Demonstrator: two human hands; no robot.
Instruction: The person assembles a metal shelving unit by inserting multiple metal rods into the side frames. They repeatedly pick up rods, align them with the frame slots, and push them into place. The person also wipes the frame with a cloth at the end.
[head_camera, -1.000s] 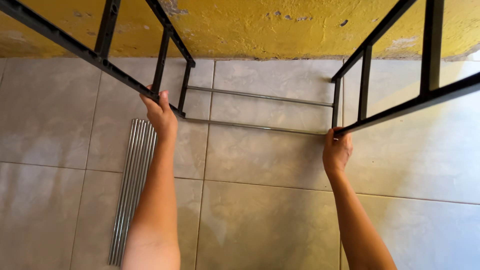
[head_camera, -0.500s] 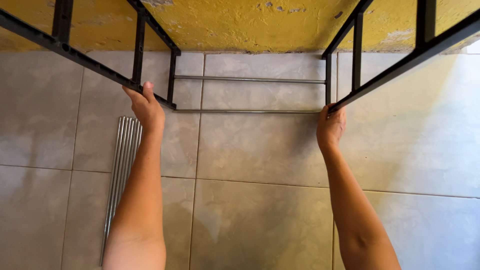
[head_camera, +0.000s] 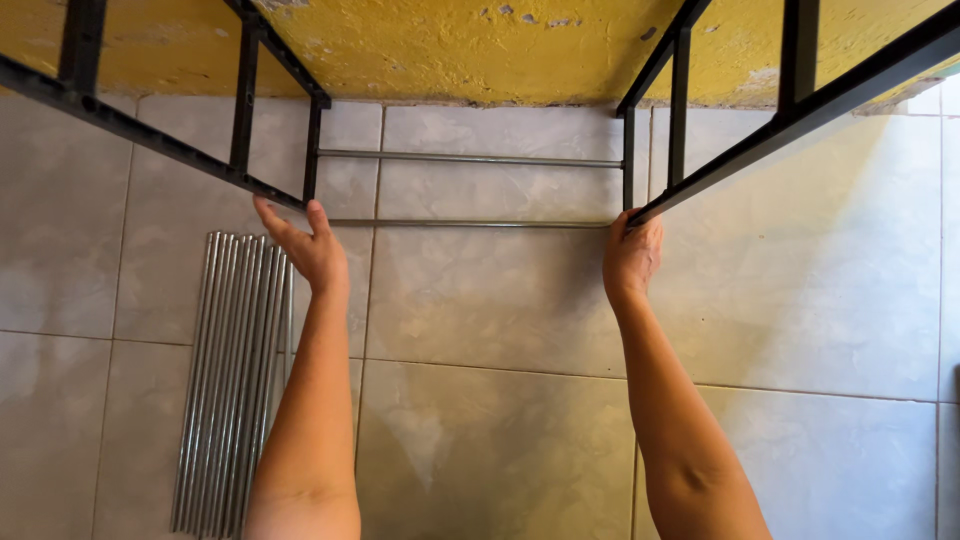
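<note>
my left hand and right hand each grip an end of the black frame — keep both sides level, clear of the rods.

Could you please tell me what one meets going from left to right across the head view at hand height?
Bundle of metal rods → left hand → thin crossbar → right hand.

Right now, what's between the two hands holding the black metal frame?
In the head view, a thin silver metal rod spans from the left hand to the right hand, over bare grey floor tiles.
</note>
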